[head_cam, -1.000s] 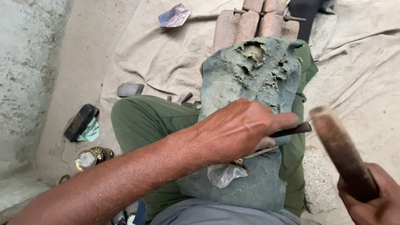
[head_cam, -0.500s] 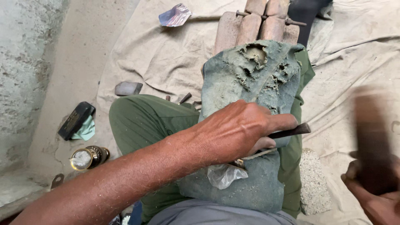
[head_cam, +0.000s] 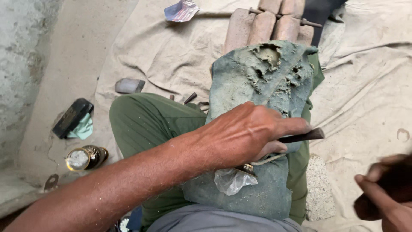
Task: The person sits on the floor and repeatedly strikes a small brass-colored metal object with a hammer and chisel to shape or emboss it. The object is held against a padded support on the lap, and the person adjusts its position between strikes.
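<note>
1. Right hand [head_cam: 388, 193] has dropped low and right since a second ago, fingers wrapped around the blurred mallet [head_cam: 397, 182]
2. Left hand [head_cam: 253, 133] stays clamped on the dark chisel [head_cam: 302, 136] over the worn green cloth [head_cam: 262, 86] on the lap

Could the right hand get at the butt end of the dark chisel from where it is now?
Probably yes. The chisel sticks out rightward past the left hand, its end bare, and nothing lies between it and the right hand, which grips a blurred dark tool.

1 head camera looks steeply down, close over the person's lap and the cloth-covered ground [head_cam: 365, 86].
</note>
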A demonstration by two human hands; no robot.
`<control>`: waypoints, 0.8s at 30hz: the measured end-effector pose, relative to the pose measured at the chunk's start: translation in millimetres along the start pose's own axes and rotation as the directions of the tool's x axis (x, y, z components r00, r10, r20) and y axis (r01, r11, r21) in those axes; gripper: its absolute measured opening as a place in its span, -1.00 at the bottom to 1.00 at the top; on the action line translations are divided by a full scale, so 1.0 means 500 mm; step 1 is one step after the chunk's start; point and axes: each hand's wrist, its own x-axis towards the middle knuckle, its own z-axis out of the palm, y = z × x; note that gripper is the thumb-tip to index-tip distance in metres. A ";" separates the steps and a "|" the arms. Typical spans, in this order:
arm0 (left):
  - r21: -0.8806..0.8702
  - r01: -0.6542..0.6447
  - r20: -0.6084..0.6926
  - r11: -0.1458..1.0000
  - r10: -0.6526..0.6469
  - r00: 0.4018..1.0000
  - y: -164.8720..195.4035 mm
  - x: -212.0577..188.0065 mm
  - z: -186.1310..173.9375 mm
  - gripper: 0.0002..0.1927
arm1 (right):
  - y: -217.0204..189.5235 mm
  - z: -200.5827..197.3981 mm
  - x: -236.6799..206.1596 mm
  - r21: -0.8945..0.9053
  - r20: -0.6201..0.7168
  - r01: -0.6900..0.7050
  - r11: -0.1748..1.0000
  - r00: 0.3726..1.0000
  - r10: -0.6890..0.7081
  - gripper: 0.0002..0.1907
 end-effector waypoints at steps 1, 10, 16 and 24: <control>-0.012 0.005 -0.009 1.000 -0.006 1.000 -0.001 -0.002 0.000 -0.49 | 0.006 -0.002 0.000 0.038 0.023 0.018 0.999 1.000 -0.019 -0.63; -0.042 -0.006 -0.063 0.999 0.003 0.998 -0.005 -0.009 -0.005 -0.48 | 0.015 -0.004 0.015 -0.148 0.090 0.191 0.970 0.980 -0.179 -0.65; -0.064 0.036 -0.050 0.997 -0.040 0.998 -0.004 -0.010 -0.013 -0.47 | -0.063 0.015 -0.010 0.164 0.038 0.070 0.984 0.996 -0.077 -0.50; -0.088 -0.014 -0.105 0.996 0.005 0.994 -0.011 -0.015 -0.008 -0.50 | -0.045 -0.004 0.017 0.014 0.017 0.258 0.966 0.966 -0.258 -0.46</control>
